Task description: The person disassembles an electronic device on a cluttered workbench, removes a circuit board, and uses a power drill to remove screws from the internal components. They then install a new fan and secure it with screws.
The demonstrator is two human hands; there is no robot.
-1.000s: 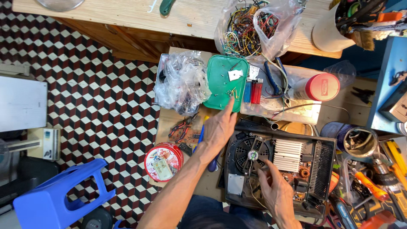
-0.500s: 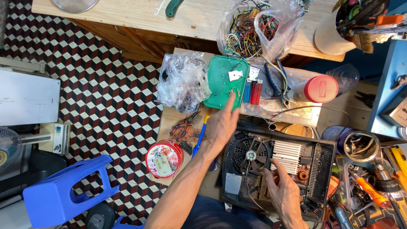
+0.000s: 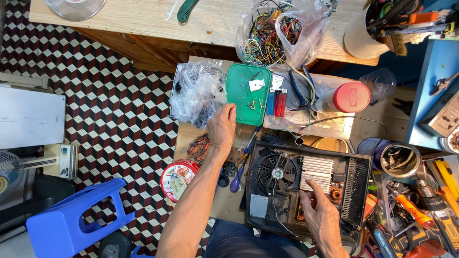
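My left hand [image 3: 222,128] reaches up over a small wooden table, its fingertips at the lower left edge of a green plastic lid [image 3: 248,93] that holds small screws and a white scrap. It holds nothing. My right hand [image 3: 322,215] rests with fingers spread on an opened black appliance [image 3: 306,184], beside its round fan [image 3: 276,172] and white finned heat sink [image 3: 317,171]. A blue-handled screwdriver [image 3: 239,177] lies just left of the appliance.
A crumpled clear bag [image 3: 198,93] sits left of the green lid. A bag of coloured wires [image 3: 275,33], a red-capped jar [image 3: 345,98], a round red tin [image 3: 178,179], a blue plastic stool [image 3: 76,217] and a heap of tools [image 3: 420,215] at right surround the work.
My left hand has moved up from beside the appliance to the green lid's edge. My right hand has shifted right, from near the fan to the area below the heat sink.
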